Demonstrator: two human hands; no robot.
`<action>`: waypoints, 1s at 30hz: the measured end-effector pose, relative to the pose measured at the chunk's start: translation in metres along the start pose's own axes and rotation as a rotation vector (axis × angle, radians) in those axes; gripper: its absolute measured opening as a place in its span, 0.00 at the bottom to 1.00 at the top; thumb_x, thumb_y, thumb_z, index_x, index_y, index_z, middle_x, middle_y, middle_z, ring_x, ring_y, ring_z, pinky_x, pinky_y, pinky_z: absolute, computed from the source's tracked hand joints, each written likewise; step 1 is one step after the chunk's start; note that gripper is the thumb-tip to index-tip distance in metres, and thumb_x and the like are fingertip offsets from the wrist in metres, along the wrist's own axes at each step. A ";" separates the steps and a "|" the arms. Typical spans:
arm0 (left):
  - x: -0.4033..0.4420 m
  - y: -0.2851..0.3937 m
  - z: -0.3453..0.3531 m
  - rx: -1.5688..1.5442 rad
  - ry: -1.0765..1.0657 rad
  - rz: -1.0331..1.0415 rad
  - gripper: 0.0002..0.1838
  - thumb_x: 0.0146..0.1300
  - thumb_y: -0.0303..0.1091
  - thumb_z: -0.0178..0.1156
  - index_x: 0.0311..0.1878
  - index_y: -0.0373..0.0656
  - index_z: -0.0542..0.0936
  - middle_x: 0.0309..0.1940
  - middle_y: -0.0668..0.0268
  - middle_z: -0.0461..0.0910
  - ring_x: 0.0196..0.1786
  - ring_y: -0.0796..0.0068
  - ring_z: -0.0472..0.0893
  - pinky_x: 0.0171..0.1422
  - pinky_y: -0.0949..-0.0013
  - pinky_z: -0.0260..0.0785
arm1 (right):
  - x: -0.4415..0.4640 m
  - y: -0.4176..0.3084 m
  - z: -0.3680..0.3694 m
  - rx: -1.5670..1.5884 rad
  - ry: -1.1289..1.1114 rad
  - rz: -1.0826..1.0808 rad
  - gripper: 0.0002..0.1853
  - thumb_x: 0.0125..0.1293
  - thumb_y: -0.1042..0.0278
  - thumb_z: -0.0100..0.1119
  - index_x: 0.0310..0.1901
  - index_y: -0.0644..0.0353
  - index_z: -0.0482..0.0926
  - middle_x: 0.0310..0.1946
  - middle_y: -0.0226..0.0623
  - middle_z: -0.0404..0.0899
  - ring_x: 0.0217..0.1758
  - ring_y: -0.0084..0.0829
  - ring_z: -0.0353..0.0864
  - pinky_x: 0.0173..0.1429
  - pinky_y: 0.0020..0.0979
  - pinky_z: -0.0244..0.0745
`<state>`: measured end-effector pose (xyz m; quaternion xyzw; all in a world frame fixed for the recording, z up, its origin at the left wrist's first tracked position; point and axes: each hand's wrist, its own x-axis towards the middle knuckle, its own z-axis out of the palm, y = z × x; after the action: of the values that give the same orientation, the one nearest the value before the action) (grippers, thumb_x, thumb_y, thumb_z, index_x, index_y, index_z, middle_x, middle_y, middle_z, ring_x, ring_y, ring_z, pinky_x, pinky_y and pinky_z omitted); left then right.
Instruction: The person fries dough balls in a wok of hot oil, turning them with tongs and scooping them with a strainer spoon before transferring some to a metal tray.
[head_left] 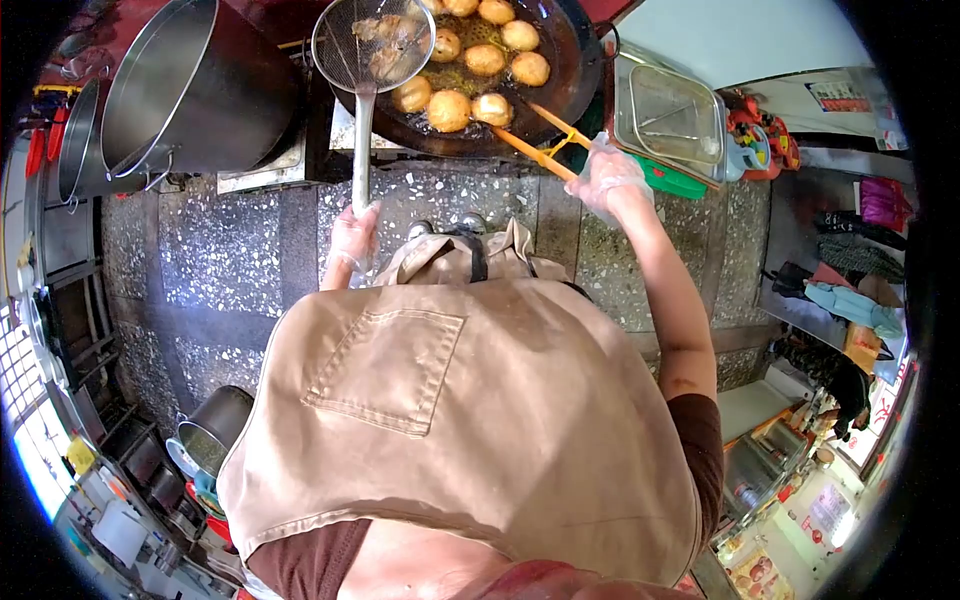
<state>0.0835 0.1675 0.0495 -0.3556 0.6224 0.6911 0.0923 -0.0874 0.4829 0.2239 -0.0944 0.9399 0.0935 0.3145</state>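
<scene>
My left hand (355,235), in a clear plastic glove, is closed around the handle of a wire-mesh skimmer (363,140). The skimmer's round basket is over the left rim of a wok, with several browned pieces (392,42) in it. In my right hand (608,180), also gloved, are long wooden chopsticks (535,150) with a yellowish band across them. Their tips reach into the dark wok (575,85), beside a golden ball (491,109) with a pale patch. Several other round golden balls (485,60) sit in the bubbling oil.
Large metal pots (200,90) stand left of the wok. To its right is a rectangular wire-rimmed tray (670,120) beside a green tray (672,180). A smaller pot (215,425) is at lower left, and the floor (230,240) is speckled stone tile.
</scene>
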 end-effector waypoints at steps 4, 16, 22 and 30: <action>0.006 0.001 0.003 -0.050 -0.024 -0.009 0.14 0.59 0.43 0.64 0.30 0.45 0.73 0.13 0.75 0.68 0.13 0.85 0.65 0.14 0.76 0.55 | -0.001 0.004 0.009 -0.009 0.090 -0.016 0.48 0.56 0.49 0.62 0.64 0.81 0.51 0.50 0.52 0.76 0.54 0.41 0.77 0.58 0.34 0.71; 0.014 -0.002 0.004 0.014 0.012 -0.009 0.15 0.58 0.44 0.66 0.31 0.45 0.73 0.15 0.73 0.70 0.14 0.83 0.66 0.16 0.76 0.58 | 0.009 0.005 0.009 0.105 0.091 -0.005 0.32 0.55 0.48 0.63 0.51 0.70 0.73 0.44 0.50 0.80 0.51 0.42 0.79 0.55 0.36 0.73; 0.015 -0.003 0.004 0.009 0.008 -0.011 0.15 0.58 0.43 0.66 0.31 0.45 0.72 0.15 0.73 0.69 0.14 0.83 0.66 0.16 0.76 0.59 | 0.014 0.004 0.005 0.155 0.042 0.034 0.28 0.53 0.49 0.65 0.46 0.66 0.78 0.44 0.49 0.80 0.50 0.42 0.79 0.55 0.37 0.73; 0.010 0.004 0.006 0.016 0.010 -0.014 0.15 0.58 0.43 0.65 0.30 0.46 0.72 0.14 0.73 0.69 0.12 0.83 0.65 0.15 0.75 0.58 | 0.017 0.004 0.008 0.117 0.010 0.047 0.28 0.53 0.49 0.65 0.46 0.67 0.79 0.44 0.49 0.80 0.49 0.42 0.79 0.55 0.37 0.74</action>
<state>0.0719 0.1692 0.0464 -0.3625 0.6257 0.6838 0.0968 -0.0968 0.4868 0.2074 -0.0543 0.9473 0.0452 0.3125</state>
